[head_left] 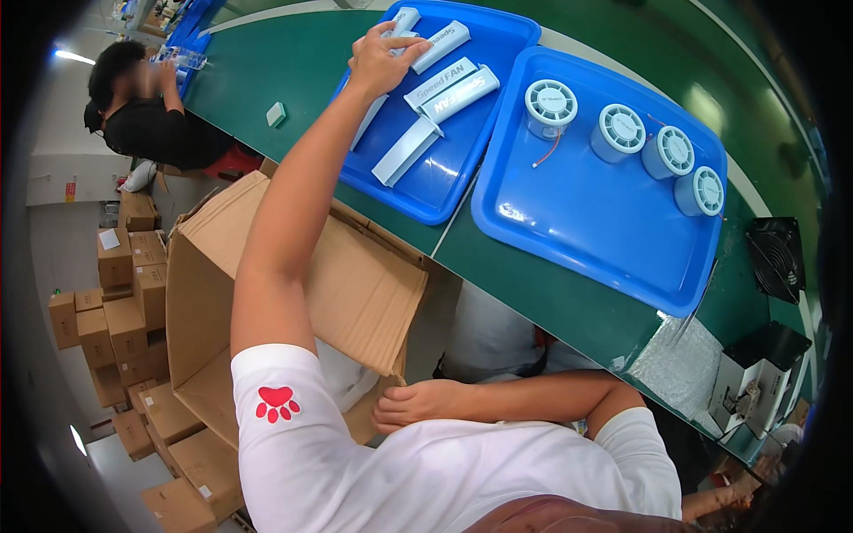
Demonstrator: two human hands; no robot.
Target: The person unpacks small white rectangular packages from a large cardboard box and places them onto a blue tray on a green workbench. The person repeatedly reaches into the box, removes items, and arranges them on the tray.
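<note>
My left hand (382, 60) reaches over the far side of a blue tray (425, 202), its fingers closed round a light-blue plastic casing (405, 19) that they partly cover. Close to the fingers lies another casing with printed lettering (442, 46). Several more of these long casings, such as an open channel-shaped one (407, 153), rest loosely in the same tray. Low in front of my body, my right hand (419, 404) is curled at the rim of an open cardboard box (355, 289). Whatever its fingers may hold is hidden.
A second blue tray (569, 233) holds several round light-blue fan units (551, 105), one trailing a red wire. Both trays rest on a green table (267, 75). A black fan (775, 258) and bubble wrap (680, 366) lie right. Another person (147, 129) sits far left, near stacked cartons (124, 324).
</note>
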